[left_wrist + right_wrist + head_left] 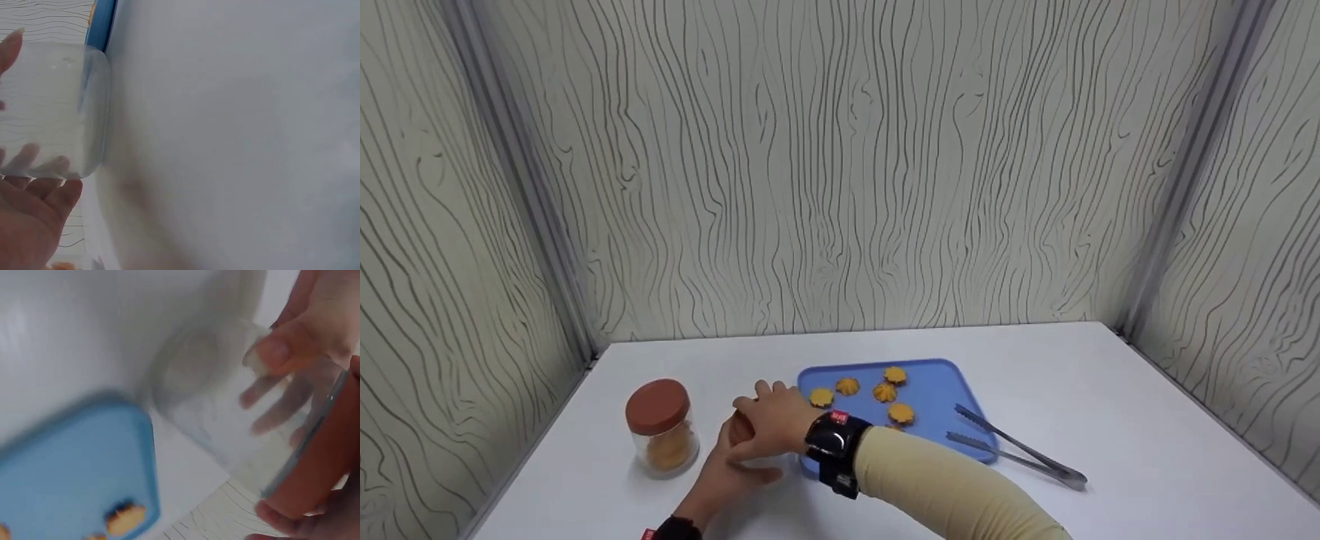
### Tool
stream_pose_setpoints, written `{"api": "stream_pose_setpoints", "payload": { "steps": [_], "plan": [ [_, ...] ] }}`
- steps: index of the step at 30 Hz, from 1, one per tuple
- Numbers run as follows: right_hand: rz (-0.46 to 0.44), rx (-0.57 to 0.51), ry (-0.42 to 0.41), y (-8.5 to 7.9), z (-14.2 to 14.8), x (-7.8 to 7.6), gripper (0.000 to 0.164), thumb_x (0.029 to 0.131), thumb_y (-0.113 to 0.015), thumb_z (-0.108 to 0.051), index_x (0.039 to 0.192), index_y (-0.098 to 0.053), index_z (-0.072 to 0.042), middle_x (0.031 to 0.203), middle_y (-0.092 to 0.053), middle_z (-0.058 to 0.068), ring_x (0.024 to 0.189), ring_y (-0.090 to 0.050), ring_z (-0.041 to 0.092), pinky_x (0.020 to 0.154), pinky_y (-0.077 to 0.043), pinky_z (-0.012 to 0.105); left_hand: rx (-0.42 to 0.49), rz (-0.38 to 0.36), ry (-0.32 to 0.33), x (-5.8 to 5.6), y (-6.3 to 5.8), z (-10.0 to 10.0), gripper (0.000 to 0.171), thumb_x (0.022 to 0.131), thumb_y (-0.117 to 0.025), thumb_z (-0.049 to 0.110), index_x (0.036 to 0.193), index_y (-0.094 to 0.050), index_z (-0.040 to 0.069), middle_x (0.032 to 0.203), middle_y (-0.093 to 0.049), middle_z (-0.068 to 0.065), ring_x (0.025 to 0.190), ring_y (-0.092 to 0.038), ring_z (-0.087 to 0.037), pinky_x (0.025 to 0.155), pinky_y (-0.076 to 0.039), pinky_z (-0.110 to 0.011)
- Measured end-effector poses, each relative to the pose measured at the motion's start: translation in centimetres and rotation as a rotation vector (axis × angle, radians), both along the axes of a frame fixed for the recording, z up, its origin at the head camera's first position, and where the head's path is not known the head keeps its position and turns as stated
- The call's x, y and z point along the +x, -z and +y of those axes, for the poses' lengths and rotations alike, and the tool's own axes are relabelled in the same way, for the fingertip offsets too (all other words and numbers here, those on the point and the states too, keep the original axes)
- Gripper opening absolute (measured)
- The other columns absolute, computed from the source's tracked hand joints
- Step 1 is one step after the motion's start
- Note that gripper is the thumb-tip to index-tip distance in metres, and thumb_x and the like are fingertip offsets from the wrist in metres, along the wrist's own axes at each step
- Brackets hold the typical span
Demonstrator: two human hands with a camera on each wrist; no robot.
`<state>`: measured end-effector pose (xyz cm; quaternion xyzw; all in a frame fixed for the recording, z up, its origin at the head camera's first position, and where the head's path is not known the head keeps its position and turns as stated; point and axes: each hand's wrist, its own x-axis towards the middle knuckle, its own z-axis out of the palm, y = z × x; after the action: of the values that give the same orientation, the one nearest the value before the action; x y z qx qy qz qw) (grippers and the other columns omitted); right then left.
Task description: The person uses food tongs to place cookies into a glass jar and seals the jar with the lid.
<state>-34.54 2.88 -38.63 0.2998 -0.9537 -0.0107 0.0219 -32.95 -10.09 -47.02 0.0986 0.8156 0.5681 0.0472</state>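
A clear jar (197, 410), with no contents visible through its wall, is between both hands just left of the blue tray. My left hand (724, 476) grips the jar body; its fingers show through the wall in the left wrist view, where the jar (50, 101) has its base near the white table. From above, my right hand (780, 420) holds the orange-brown lid (320, 467), which sits at the jar's mouth. Whether the lid is screwed tight cannot be told. The head view mostly hides this jar behind the hands.
Left of the hands stands a second jar (667, 451) with a red-brown lid (658, 406) and yellow-orange cookies inside. A blue tray (941, 386) bears several flower-shaped cookies (847, 386). Metal tongs (1035, 459) lie with their tips over its right edge. Patterned panels (840, 187) enclose the table.
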Motion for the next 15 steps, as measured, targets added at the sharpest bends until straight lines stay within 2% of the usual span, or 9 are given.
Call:
{"api": "stream_pose_setpoints", "payload": {
  "steps": [2,6,15],
  "plan": [
    [0.01,0.042,0.022,-0.3,0.0,0.1,0.075,0.076,-0.061,-0.073,0.138,-0.053,-0.032,0.101,-0.052,0.0,0.082,-0.047,0.015,0.061,-0.041,0.027,-0.003,0.002,-0.008,0.0,0.1,0.1,0.115,0.072,-0.087,0.019,0.15,-0.007,-0.007,0.154,-0.02,-0.029,0.136,-0.031,-0.043,0.108,-0.03,-0.058],
    [-0.059,0.041,0.02,-0.7,0.0,-0.1,0.071,0.075,-0.067,-0.067,0.139,-0.052,-0.039,0.102,-0.051,0.0,0.081,-0.048,0.015,0.06,-0.042,0.026,-0.01,-0.005,-0.019,-0.1,0.1,0.1,0.115,0.071,-0.088,0.022,0.149,-0.008,-0.006,0.151,-0.027,-0.028,0.134,-0.036,-0.042,0.106,-0.032,-0.058],
    [-0.246,0.004,-0.123,-1.9,0.8,-0.8,0.062,0.075,-0.08,-0.032,0.131,-0.055,-0.046,0.107,-0.044,-0.005,0.087,-0.048,0.012,0.067,-0.044,0.024,-0.029,0.055,0.009,0.1,-0.1,0.0,0.112,0.068,-0.089,0.024,0.147,-0.014,-0.002,0.143,-0.039,-0.025,0.127,-0.044,-0.039,0.105,-0.036,-0.056]
  ]
}}
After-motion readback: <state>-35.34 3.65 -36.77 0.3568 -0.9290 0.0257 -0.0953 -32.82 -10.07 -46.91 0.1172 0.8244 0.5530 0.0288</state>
